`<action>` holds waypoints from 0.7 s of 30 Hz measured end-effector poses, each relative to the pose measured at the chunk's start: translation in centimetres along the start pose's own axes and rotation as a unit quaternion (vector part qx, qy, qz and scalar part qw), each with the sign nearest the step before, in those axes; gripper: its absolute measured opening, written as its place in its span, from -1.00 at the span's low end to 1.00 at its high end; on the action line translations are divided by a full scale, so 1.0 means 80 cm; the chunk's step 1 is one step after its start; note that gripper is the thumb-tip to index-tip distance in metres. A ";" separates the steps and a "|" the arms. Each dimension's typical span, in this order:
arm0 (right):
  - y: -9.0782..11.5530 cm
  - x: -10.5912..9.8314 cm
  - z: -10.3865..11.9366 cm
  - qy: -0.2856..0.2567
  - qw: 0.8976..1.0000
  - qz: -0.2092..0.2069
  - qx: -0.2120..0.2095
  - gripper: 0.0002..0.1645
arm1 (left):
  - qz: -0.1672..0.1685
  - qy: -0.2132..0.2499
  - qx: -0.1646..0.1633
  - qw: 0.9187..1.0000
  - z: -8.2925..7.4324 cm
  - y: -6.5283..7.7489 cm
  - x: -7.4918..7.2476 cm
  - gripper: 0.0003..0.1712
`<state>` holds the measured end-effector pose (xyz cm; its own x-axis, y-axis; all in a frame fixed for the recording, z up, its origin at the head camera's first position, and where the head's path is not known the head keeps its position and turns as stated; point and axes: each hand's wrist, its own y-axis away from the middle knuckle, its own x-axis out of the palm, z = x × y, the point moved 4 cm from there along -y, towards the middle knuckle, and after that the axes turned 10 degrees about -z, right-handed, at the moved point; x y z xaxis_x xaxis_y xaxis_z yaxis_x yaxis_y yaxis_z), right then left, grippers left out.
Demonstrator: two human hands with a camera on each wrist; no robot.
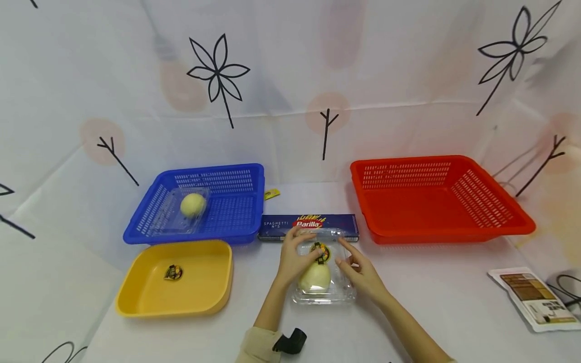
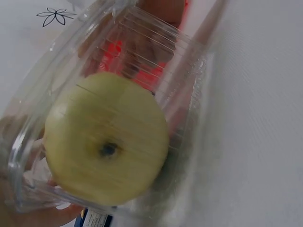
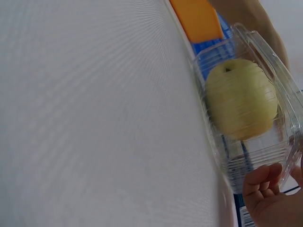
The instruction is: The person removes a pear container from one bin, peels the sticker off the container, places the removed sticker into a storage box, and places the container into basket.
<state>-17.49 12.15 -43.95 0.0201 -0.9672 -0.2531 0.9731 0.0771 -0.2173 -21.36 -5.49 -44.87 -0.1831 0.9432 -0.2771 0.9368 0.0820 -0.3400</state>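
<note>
A clear plastic clamshell container [image 1: 333,282] stands at the table's middle, its lid closed over a pale yellow-green apple [image 1: 316,277]. A round dark label [image 1: 320,253] with colourful print lies on the lid above the fruit. My left hand [image 1: 292,257] holds the container's left side, its thumb reaching over the lid to the label. On the opposite side, my right hand [image 1: 363,275] grips the edge with bent fingers. The right wrist view shows the fingertips [image 3: 262,177] at the container's ribbed end. Through the clear wall in the left wrist view, the apple's [image 2: 106,142] dark-centred end shows.
Behind the container lies a blue spaghetti box [image 1: 336,221]. A blue basket [image 1: 231,201] at left holds another apple in a clamshell [image 1: 174,217]. In front is a yellow tray [image 1: 195,297] with a similar label [image 1: 173,273]. At right are a red basket [image 1: 408,212] and a pouch [image 1: 535,300].
</note>
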 end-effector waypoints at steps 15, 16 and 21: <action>-0.006 -0.001 -0.048 -0.028 0.999 0.031 0.020 -0.26 | -0.019 0.002 0.020 1.000 0.006 0.001 -0.001 -0.75; -0.007 -0.002 -0.048 -0.029 0.999 0.035 0.024 -0.26 | -0.019 -0.003 0.023 1.000 0.006 0.000 -0.001 -0.76; -0.007 -0.002 -0.046 -0.038 0.998 0.041 0.026 -0.25 | -0.031 -0.031 0.039 0.998 0.004 -0.004 0.001 -0.83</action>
<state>-18.89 13.15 -47.28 0.1150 -0.9739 -0.1957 0.9780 0.1455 -0.1493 -21.76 -5.54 -45.04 -0.2614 0.9149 -0.3077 0.8975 0.1131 -0.4262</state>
